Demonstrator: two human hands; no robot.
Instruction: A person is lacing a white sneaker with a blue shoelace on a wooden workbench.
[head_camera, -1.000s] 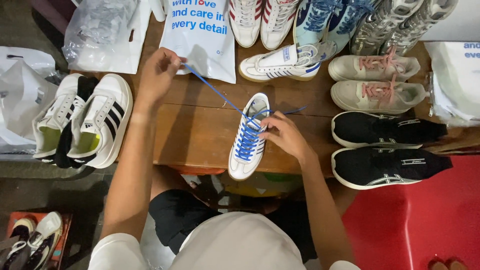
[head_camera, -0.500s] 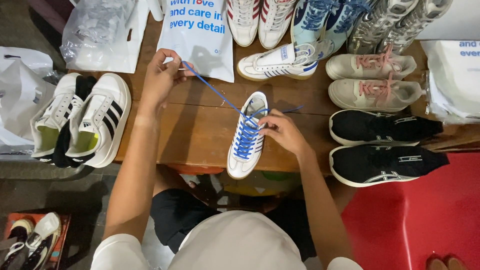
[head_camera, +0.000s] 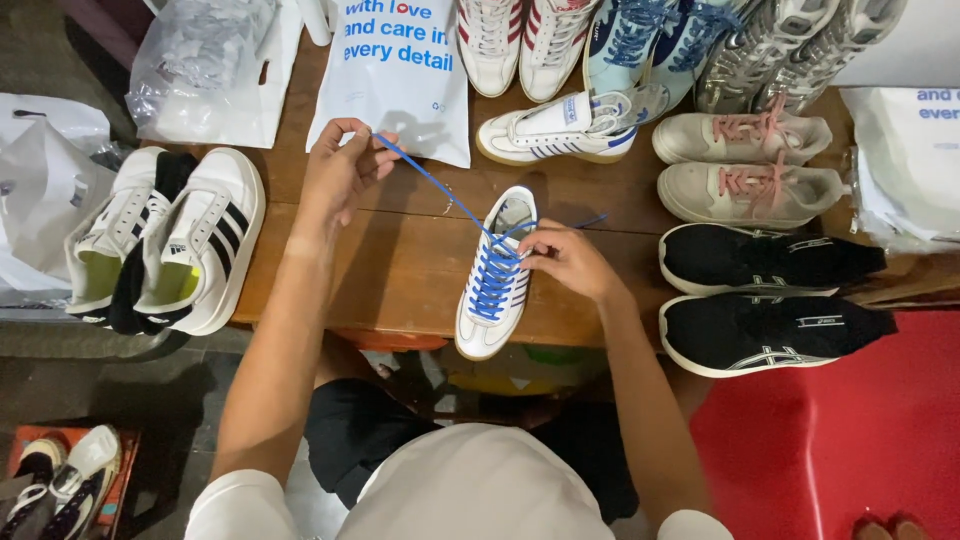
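A white sneaker (head_camera: 492, 305) with blue laces lies toe toward me at the front edge of a wooden table (head_camera: 400, 265). My left hand (head_camera: 340, 170) pinches the end of a blue lace (head_camera: 430, 185) and holds it stretched taut up and to the left of the shoe. At the shoe's top eyelets, my right hand (head_camera: 562, 258) grips the lace where it leaves the shoe. The other lace end sticks out to the right behind that hand.
A matching white sneaker (head_camera: 555, 128) lies on its side behind. Beige shoes with pink laces (head_camera: 745, 165) and black shoes (head_camera: 765, 290) sit at right, white shoes with black stripes (head_camera: 165, 240) at left. Plastic bags (head_camera: 400, 70) lie at the back. A red surface (head_camera: 830, 440) lies lower right.
My left hand has drawn the lace a little farther left and up. The right hand stays at the eyelets, and the shoe has not moved.
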